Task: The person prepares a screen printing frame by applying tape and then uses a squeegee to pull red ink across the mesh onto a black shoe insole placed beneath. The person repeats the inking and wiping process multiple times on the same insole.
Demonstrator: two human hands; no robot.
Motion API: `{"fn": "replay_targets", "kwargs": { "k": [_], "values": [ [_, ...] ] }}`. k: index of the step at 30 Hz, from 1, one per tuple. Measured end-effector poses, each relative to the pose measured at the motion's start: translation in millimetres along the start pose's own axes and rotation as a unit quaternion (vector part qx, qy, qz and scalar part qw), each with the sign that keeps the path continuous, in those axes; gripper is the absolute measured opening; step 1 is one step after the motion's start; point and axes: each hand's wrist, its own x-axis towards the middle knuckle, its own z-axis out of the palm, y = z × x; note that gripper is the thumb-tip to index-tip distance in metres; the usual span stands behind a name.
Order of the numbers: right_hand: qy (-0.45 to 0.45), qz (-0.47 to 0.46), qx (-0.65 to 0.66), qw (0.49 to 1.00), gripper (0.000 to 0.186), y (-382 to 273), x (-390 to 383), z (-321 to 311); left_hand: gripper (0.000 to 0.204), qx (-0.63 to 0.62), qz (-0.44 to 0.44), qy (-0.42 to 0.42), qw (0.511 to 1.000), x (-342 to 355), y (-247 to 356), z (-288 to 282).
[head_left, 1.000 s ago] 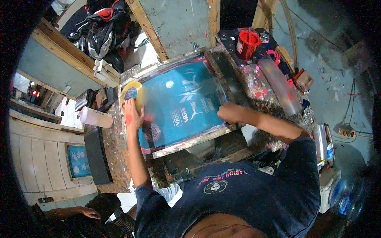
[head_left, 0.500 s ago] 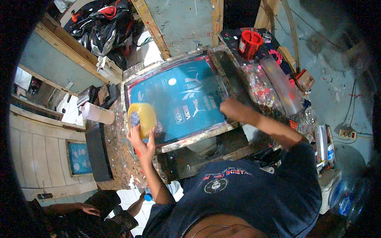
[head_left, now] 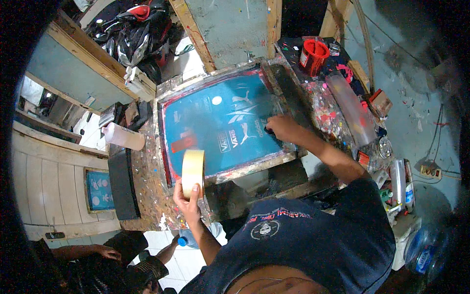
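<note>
My left hand (head_left: 188, 197) grips a wide roll of yellowish packing tape (head_left: 194, 172), turned edge-on over the near left part of a screen-printing frame (head_left: 238, 171). The frame lies on a paint-stained table and has a blue mesh (head_left: 200, 125) with pale logo shapes. Over the mesh's right side, my right hand (head_left: 284, 128) is closed, with a small dark thing at its fingers that I cannot make out. A red patch (head_left: 183, 143) shows on the mesh beyond the tape roll.
Left of the frame lies a pale plastic bottle (head_left: 123, 136) near a black block (head_left: 122, 183). A red paint tub (head_left: 314, 57) and a clear plastic roll (head_left: 350, 109) are at the right. At lower left sits another person (head_left: 105, 252), near a blue-capped bottle (head_left: 193, 238).
My left hand has brought the tape roll right and nearer, turning it edge-on, and the red patch now shows. My right hand has shifted slightly left over the mesh.
</note>
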Motion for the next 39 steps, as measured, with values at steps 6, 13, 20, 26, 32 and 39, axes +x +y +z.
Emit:
{"fn": "replay_targets", "kwargs": {
  "k": [6, 13, 20, 26, 32, 39],
  "values": [
    [0.104, 0.018, 0.111, 0.988, 0.023, 13.6, 37.0, 18.4, 0.029, 0.005, -0.04, -0.052, 0.998, 0.1, 10.7, 5.0],
    [0.062, -0.137, 0.186, 0.971, 0.028, -15.7, -30.5, 95.7, 0.031, -0.016, -0.038, -0.019, 0.999, -16.7, -1.7, -2.4],
    [0.088, 0.049, 0.095, 0.99, 0.027, 25.5, 39.5, 67.7, 0.03, -0.002, -0.092, -0.115, 0.989, -6.2, 27.3, 22.2],
    [0.004, -0.007, 0.176, 0.984, 0.026, -34.3, -53.6, 8.6, 0.029, -0.085, -0.082, -0.116, 0.986, -24.6, 11.7, 30.1],
    [0.314, 0.216, 0.255, 0.889, 0.025, -0.2, -151.9, -49.3, 0.031, -0.119, -0.09, -0.283, 0.947, -10.2, 17.6, 65.4],
    [0.32, 0.396, 0.126, 0.852, 0.036, 42.1, -237.0, -3.8, 0.033, -0.093, -0.032, -0.411, 0.906, 34.2, 41.2, 164.7]
  ]
}}
